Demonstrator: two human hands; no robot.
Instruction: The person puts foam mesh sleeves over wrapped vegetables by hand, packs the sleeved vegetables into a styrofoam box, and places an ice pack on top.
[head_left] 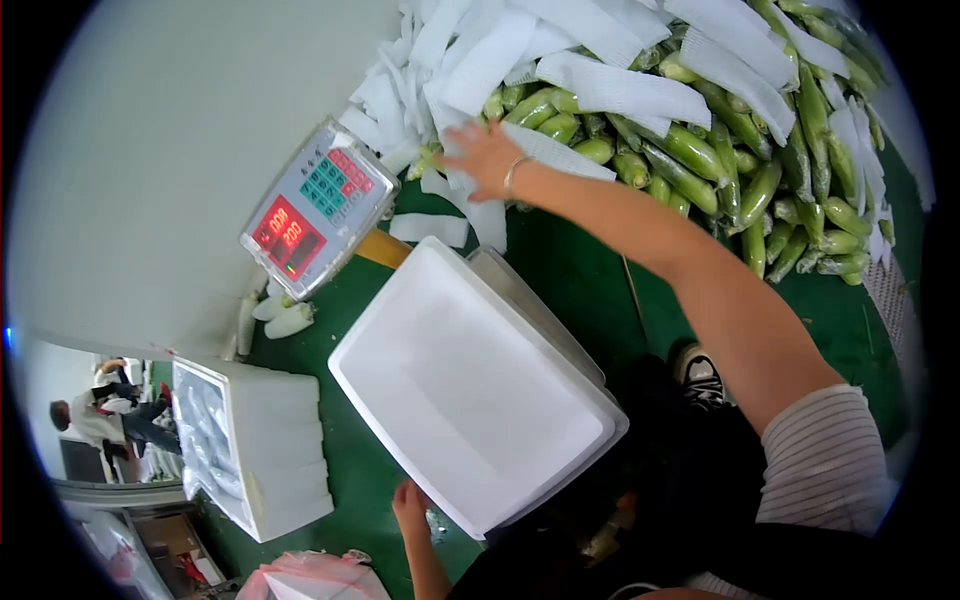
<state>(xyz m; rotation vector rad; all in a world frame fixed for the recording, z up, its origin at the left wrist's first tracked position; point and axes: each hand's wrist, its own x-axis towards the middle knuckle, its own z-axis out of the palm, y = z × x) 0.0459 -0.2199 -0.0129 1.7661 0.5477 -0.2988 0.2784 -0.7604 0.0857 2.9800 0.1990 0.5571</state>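
My right hand (pixel 485 160) is stretched out over the edge of a heap of long green vegetables (pixel 690 150) wrapped in clear film. Its fingers are spread, and white foam net sleeves (pixel 470 205) lie under and around it. A bracelet circles that wrist. My left hand (pixel 408 508) is low beside the edge of a white plastic tub (pixel 470 370); its fingers are small and partly hidden, so I cannot see whether they grip the rim. The tub's pale, smooth face is toward me, above a scale's post.
A price scale (pixel 320 210) with a lit red display stands against the wall. A foam box (pixel 275 440) holding plastic-wrapped things is at left, near a pink plastic bag (pixel 315 575). Several pale vegetables (pixel 288 318) lie behind the scale. Another person (pixel 110 415) is in the background.
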